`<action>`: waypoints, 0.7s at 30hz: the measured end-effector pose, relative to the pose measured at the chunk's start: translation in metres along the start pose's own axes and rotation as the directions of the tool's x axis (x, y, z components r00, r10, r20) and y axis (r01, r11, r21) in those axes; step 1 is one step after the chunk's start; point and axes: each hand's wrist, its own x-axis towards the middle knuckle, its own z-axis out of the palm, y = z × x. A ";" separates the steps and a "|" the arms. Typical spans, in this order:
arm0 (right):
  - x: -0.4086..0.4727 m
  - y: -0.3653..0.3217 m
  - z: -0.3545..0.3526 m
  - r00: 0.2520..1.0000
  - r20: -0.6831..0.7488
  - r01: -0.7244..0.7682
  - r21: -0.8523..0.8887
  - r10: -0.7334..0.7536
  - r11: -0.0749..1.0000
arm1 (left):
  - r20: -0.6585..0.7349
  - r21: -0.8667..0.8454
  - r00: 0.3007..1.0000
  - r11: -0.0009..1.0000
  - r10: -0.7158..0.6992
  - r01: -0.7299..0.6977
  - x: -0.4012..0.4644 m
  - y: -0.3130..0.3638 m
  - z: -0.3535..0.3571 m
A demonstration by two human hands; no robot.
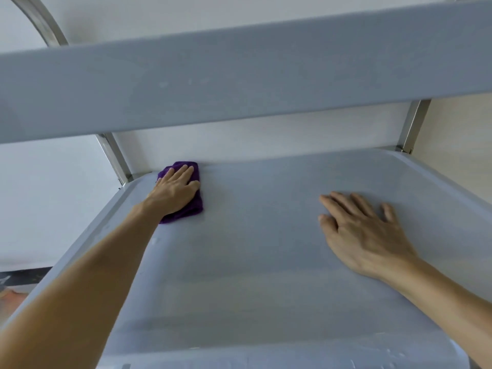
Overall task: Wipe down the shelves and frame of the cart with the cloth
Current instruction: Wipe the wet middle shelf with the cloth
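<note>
The near rim of the grey plastic lower shelf (pixel 266 355) of the cart runs along the bottom of the view, with some small wet drops on it. Two bare forearms reach over it into the shelf.

The folded purple cloth (pixel 195 206) lies flat on the lower shelf, at its far left corner, close to the back rim and just beside the left rim. The left hand (pixel 174 191) lies on top of the cloth and presses it onto the shelf. Its fingers are straight and held close together, pointing to the back of the shelf, and the thumb lies beside them on the right side. The cloth shows beyond the fingertips and along the right side of the hand.

The right hand (pixel 364 230) rests flat on the bare shelf surface, well apart from the cloth, in the right half of the shelf. Its fingers are straight and a little spread, and it holds nothing.

Above both hands the grey plastic upper shelf (pixel 239 83) crosses the whole view. Metal frame posts stand at the back corners: the left post (pixel 114 155) just behind the cloth, the right post (pixel 414 123) at the far right corner. A curved metal handle bar (pixel 42 21) shows at the top left, before a white wall (pixel 253 141).
</note>
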 end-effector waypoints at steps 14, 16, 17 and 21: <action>0.008 -0.053 -0.011 0.997 0.023 0.075 0.006 -0.075 0.997 | -0.028 -0.126 0.990 0.982 0.140 -0.142 -0.090 0.081 0.016; 0.008 -0.081 -0.002 0.990 0.005 0.139 0.060 -0.139 0.989 | -0.033 -0.170 0.991 0.977 0.128 -0.132 -0.090 0.079 0.015; 0.007 -0.090 0.003 0.988 -0.006 0.157 0.061 -0.157 0.986 | -0.032 -0.190 0.992 0.973 0.125 -0.129 -0.090 0.078 0.016; 0.008 -0.090 0.017 0.986 -0.031 0.165 0.042 -0.163 0.985 | -0.030 -0.195 0.993 0.973 0.117 -0.121 -0.077 0.068 0.017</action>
